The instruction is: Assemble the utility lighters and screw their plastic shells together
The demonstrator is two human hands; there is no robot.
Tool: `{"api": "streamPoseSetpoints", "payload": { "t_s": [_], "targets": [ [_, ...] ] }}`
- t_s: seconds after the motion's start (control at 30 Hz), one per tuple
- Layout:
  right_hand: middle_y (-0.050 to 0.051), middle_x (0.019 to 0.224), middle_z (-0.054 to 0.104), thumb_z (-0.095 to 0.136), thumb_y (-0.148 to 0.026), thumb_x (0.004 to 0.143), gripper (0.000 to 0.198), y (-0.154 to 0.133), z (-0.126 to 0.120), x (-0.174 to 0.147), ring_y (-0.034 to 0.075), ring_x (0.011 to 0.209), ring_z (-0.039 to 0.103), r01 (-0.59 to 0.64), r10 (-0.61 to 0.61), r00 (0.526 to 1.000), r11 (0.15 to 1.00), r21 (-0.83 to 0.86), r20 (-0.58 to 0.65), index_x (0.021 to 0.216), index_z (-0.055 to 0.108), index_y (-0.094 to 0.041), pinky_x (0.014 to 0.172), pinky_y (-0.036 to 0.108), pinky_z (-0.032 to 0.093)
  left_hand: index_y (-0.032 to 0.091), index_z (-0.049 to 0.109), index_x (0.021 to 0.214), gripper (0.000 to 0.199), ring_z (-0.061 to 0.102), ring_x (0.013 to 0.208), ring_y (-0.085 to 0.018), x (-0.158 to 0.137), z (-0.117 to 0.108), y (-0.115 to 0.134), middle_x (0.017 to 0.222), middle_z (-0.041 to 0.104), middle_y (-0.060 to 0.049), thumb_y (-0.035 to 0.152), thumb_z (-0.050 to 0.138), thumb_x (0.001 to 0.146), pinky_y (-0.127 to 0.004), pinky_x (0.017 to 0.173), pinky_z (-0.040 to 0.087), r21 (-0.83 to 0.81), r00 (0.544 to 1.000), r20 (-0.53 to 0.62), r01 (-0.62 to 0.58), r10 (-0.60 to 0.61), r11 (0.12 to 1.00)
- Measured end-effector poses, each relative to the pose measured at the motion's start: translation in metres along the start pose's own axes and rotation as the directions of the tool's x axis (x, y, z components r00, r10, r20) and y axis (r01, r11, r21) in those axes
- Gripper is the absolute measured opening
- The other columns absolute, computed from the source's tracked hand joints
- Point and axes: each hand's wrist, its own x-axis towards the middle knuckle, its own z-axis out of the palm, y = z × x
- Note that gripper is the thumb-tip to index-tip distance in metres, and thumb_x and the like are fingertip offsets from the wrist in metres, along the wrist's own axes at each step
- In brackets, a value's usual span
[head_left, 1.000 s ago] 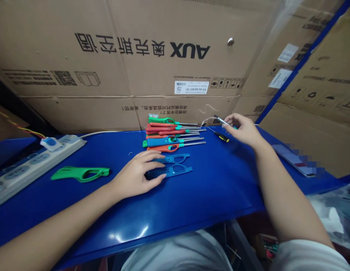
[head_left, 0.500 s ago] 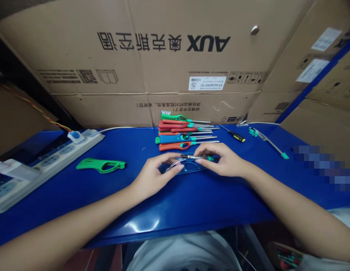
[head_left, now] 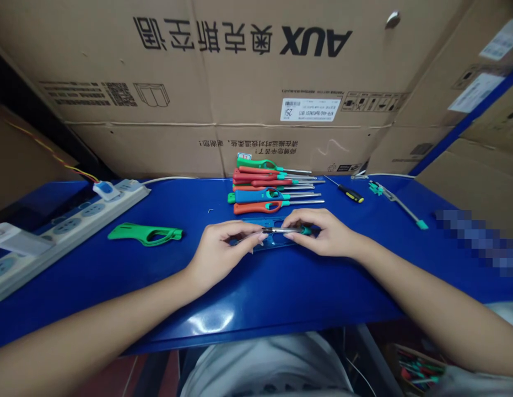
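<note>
A thin metal lighter tube (head_left: 276, 230) with a dark left end is held level between my hands. My left hand (head_left: 217, 251) pinches the dark end between thumb and forefinger. My right hand (head_left: 328, 234) closes its thumb and fingers on the other stretch, where a teal part shows, partly hidden. Below the fingers lies a blue plastic piece (head_left: 262, 242) with openings, largely covered by the hands. Just behind sits a pile of stick lighters, among them an orange lighter (head_left: 256, 208), a blue lighter (head_left: 254, 196) and a green lighter (head_left: 256, 163).
On the left are a green lighter shell (head_left: 142, 234) and a white power strip (head_left: 74, 226). A black-and-yellow screwdriver (head_left: 349, 193) and a metal tube with teal parts (head_left: 400, 207) lie to the right. Printed cardboard (head_left: 239, 94) walls off the blue table's (head_left: 190, 275) back.
The head view has shifted slightly. White wires that showed by my left fingers are now mostly out of sight. Both hands keep their grip on the tube.
</note>
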Motion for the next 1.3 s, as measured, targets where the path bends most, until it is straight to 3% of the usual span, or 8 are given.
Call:
{"api": "streamPoseSetpoints", "payload": {
  "t_s": [0.3, 0.6, 0.83, 1.1, 1.3],
  "targets": [
    [0.004, 0.092, 0.072, 0.064, -0.024, 0.093, 0.014, -0.001, -0.002, -0.001, 0.013, 0.078, 0.064, 0.060, -0.060, 0.998, 0.996, -0.069, 0.011, 0.105, 0.067, -0.018, 0.071, 0.023, 0.051, 0.018, 0.081, 0.092, 0.010, 0.069, 0.058, -0.012, 0.000, -0.003, 0.004, 0.077, 0.078, -0.002, 0.021, 0.078, 0.083, -0.021, 0.063, 0.055, 0.095, 0.992, -0.020, -0.120, 0.122, 0.988],
    [0.007, 0.104, 0.073, 0.056, -0.023, 0.099, 0.019, -0.004, -0.002, 0.000, 0.015, 0.094, 0.068, 0.129, -0.119, 0.989, 0.985, -0.115, 0.093, 0.115, 0.066, -0.019, 0.085, 0.027, 0.053, 0.021, 0.081, 0.093, 0.010, 0.073, 0.067, -0.016, -0.002, -0.003, 0.005, 0.086, 0.080, -0.003, 0.025, 0.075, 0.086, -0.025, 0.072, 0.060, 0.177, 0.972, 0.042, -0.235, 0.232, 0.956],
    [0.006, 0.097, 0.073, 0.053, -0.024, 0.100, 0.020, -0.008, -0.001, 0.000, 0.014, 0.084, 0.068, 0.190, -0.168, 0.980, 0.949, -0.250, 0.106, 0.114, 0.065, -0.018, 0.074, 0.024, 0.051, 0.021, 0.082, 0.092, 0.009, 0.073, 0.066, -0.015, -0.002, 0.000, 0.003, 0.084, 0.080, -0.003, 0.023, 0.076, 0.085, -0.024, 0.073, 0.060, 0.160, 0.973, 0.043, -0.233, 0.229, 0.959],
    [0.007, 0.094, 0.075, 0.049, -0.022, 0.101, 0.020, -0.009, 0.000, -0.002, 0.015, 0.080, 0.068, 0.336, -0.361, 0.930, 0.753, -0.565, 0.071, 0.113, 0.064, -0.018, 0.066, 0.025, 0.048, 0.018, 0.081, 0.084, 0.007, 0.069, 0.058, -0.013, 0.000, 0.000, 0.006, 0.076, 0.079, -0.003, 0.024, 0.080, 0.080, -0.023, 0.062, 0.059, 0.033, 0.997, 0.064, -0.044, 0.042, 0.998],
    [0.004, 0.081, 0.072, 0.043, -0.012, 0.100, 0.026, -0.013, -0.005, -0.003, 0.015, 0.067, 0.059, 0.428, -0.428, 0.881, 0.541, -0.724, 0.202, 0.117, 0.062, -0.016, 0.055, 0.028, 0.038, 0.017, 0.080, 0.079, 0.014, 0.068, 0.055, -0.013, 0.002, -0.001, 0.004, 0.076, 0.079, -0.005, 0.031, 0.082, 0.078, -0.023, 0.058, 0.058, -0.044, 0.991, 0.123, 0.049, -0.043, 0.998]
  ]
}}
